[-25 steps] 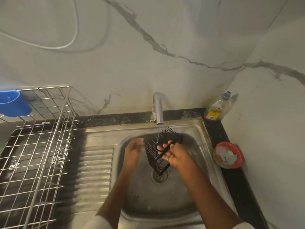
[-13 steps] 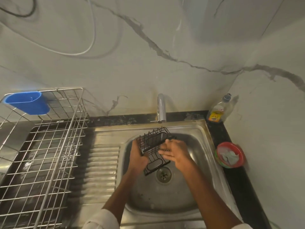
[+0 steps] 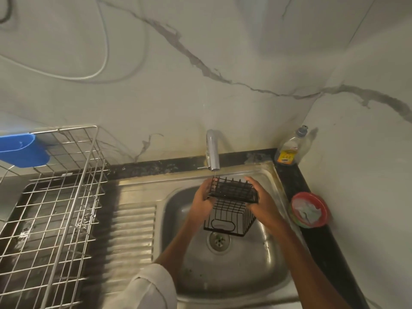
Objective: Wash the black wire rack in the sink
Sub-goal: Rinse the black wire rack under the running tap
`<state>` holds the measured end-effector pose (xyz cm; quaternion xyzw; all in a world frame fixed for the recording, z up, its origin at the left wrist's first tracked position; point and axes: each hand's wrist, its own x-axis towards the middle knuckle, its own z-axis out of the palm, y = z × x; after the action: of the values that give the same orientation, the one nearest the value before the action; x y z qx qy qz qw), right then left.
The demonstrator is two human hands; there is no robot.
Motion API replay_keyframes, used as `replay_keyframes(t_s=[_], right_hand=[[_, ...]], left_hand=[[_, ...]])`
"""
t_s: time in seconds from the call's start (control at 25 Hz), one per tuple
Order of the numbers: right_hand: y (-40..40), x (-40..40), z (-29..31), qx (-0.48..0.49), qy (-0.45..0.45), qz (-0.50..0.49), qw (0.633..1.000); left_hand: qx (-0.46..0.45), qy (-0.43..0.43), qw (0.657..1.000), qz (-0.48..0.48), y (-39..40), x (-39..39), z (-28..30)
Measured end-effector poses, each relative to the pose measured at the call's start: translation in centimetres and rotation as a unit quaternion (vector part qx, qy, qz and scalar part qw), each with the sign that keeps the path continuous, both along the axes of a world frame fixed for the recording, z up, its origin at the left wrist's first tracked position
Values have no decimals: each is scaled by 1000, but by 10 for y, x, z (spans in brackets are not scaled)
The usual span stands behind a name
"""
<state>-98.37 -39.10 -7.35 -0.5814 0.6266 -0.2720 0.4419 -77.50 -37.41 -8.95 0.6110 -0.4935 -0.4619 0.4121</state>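
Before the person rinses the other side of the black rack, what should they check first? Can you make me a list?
1. Both hands hold the rack: ok. The left hand and right hand grip the black wire rack on opposite sides.
2. Rack is over the sink basin: ok.
3. Water is running: ok. A thin stream falls from the tap onto the rack's back left corner.
4. Drain is free: ok, nothing covers it.
5. Rack is clean already: cannot tell, the wires are too dark and thin.
6. Dish soap bottle is close: ok, it stands in the back right corner of the counter.
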Motion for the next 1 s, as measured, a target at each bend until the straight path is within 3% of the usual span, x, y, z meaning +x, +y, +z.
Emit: replay_keyframes(t_s=[0.16,0.44,0.64,1.0], right_hand=[[2,17,5,-24,28,-8,999],[-3,75,20,4,-18,51,999],[2,92,25,29,-63,81,994],[12,17,37,49,-101,40,993]], left_hand=[[-19,8,1000,0,3,15,3],[-85,22,992,90,46,56,16],[-50,5,986,156,68,68,-2],[-53,86,994,33,26,35,17]])
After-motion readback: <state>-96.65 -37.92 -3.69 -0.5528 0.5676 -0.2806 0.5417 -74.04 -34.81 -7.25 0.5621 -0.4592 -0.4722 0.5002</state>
